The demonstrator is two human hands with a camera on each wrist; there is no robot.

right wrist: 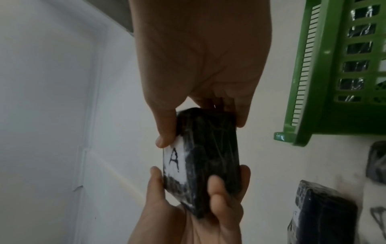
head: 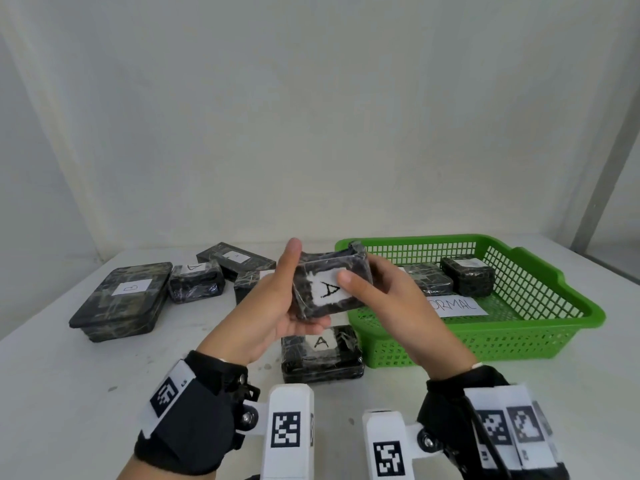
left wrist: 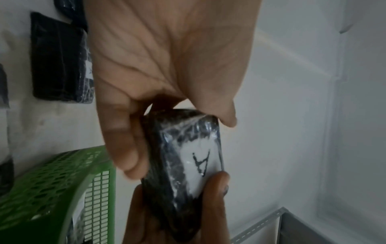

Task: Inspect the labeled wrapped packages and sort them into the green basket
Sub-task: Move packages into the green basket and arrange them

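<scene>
Both hands hold one small black wrapped package [head: 329, 285] with a white label marked A, lifted above the table and tilted toward me. My left hand [head: 277, 303] cups its left end and underside with the thumb raised along the edge. My right hand [head: 381, 292] grips the right end, thumb on the label. The same package [left wrist: 188, 158] shows in the left wrist view and again [right wrist: 204, 161] in the right wrist view, pinched at both ends. The green basket [head: 519, 327] stands to the right and holds two wrapped packages [head: 467, 275] and a paper reading ORMAL.
Another A-labelled package [head: 322, 355] lies on the white table just below my hands, against the basket's front left corner. A large flat package [head: 121, 303] and several smaller ones [head: 195, 280] lie at the left. A white wall [head: 311, 116] closes the back.
</scene>
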